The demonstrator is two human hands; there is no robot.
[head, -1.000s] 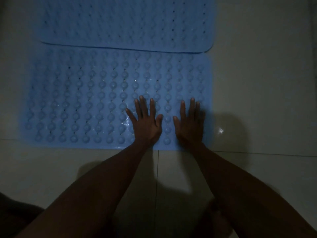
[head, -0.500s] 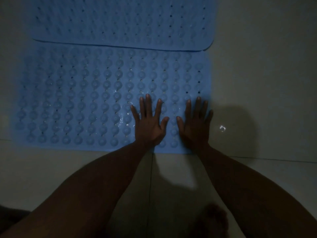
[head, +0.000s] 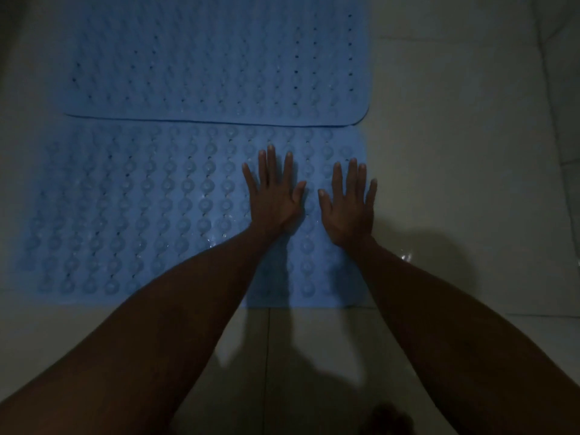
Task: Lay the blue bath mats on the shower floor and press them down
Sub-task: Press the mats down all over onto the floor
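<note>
floor tiles (head: 455,215) of pale colour fill the dim room, with thin grout lines and a small wet shine near the right forearm. two blue bath mats lie flat on this floor. far mat (head: 219,64) has small holes and a rounded corner, and its near edge lies over the far edge of the near mat (head: 125,215), which shows rows of round bumps. left hand (head: 274,196) lies flat on the near mat with fingers straight and spread. right hand (head: 348,205) lies flat just beside it, apart from it, close to the right edge of this mat; its little finger reaches to that edge. both hands hold nothing. bare tiles stretch to the right of the mats and in front of the near edge, where the shadows of the arms fall.
</note>
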